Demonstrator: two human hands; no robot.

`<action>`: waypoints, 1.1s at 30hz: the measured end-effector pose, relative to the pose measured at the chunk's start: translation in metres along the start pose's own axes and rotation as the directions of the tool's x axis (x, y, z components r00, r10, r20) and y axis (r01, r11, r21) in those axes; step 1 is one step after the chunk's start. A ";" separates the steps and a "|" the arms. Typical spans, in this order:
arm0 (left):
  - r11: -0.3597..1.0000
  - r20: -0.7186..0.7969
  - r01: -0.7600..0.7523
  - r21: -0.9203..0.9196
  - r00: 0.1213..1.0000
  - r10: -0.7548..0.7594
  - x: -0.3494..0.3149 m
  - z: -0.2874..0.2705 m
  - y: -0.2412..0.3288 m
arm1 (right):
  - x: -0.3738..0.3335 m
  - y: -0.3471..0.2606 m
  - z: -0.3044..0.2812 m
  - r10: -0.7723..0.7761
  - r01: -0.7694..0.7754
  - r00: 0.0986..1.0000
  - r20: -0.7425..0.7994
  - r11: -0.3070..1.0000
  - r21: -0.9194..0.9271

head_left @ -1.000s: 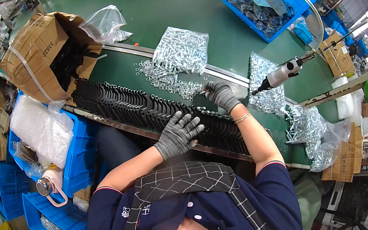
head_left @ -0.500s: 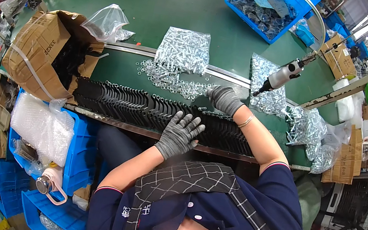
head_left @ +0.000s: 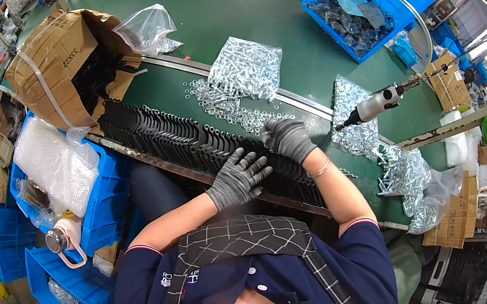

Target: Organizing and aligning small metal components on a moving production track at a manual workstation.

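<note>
A long row of black metal pieces (head_left: pixel 164 134), standing packed on edge, runs along the near side of the green table. My left hand (head_left: pixel 238 179), in a striped grey glove, lies on the row with fingers stretched and apart. Above the row, my gloved right hand (head_left: pixel 291 139) is closed, its fingertips curled in; whatever they hold is hidden. Loose washers (head_left: pixel 242 115) and silver bolts are spread just beyond the row, beside that hand. They lie in front of a clear bag of bolts (head_left: pixel 246 67).
A cardboard box (head_left: pixel 48 69) with black pieces lies tipped at the left. A power screwdriver (head_left: pixel 376 104) hangs above another bag of hardware (head_left: pixel 354 127) at the right. Further bolt bags (head_left: pixel 407 173) sit at the right edge. A blue bin (head_left: pixel 351 23) stands far back.
My right hand has moved slightly left and nearer to me, from the washers to above the black row. My left hand has stayed nearly in place.
</note>
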State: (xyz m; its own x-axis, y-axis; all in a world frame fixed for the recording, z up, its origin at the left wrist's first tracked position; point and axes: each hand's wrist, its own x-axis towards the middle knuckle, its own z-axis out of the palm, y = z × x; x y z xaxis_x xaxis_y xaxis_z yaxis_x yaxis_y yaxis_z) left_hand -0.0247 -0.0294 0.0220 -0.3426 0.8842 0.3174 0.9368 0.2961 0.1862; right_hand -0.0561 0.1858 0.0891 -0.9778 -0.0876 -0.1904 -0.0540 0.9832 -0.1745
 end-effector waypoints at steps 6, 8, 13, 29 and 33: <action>1.000 0.018 -0.008 -0.011 1.000 0.008 0.002 0.000 0.000 | -0.020 -0.016 0.024 -0.167 0.139 0.978 -0.124 0.969 -0.205; 1.000 -0.001 -0.007 -0.013 1.000 0.007 0.001 0.002 0.000 | -0.021 -0.018 0.028 -0.177 0.138 0.973 -0.147 0.960 -0.244; 1.000 -0.036 -0.018 -0.016 0.999 0.018 0.003 0.000 -0.002 | -0.020 -0.020 0.034 -0.138 0.089 0.977 -0.165 0.957 -0.276; 1.000 -0.015 -0.019 -0.021 1.000 0.019 0.002 0.002 -0.001 | -0.021 -0.027 0.034 -0.048 0.028 0.997 -0.056 0.949 -0.314; 1.000 -0.014 -0.013 -0.020 1.000 0.012 0.002 0.002 -0.001 | -0.020 -0.021 0.047 -0.115 0.040 0.974 -0.197 0.937 -0.348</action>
State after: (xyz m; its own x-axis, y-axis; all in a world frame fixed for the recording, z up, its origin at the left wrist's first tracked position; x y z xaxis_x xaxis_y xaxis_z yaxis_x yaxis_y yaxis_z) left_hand -0.0262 -0.0273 0.0205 -0.3319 0.8828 0.3324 0.9394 0.2775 0.2012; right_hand -0.0255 0.1591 0.0512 -0.9857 -0.1665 0.0249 -0.1603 0.9732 0.1647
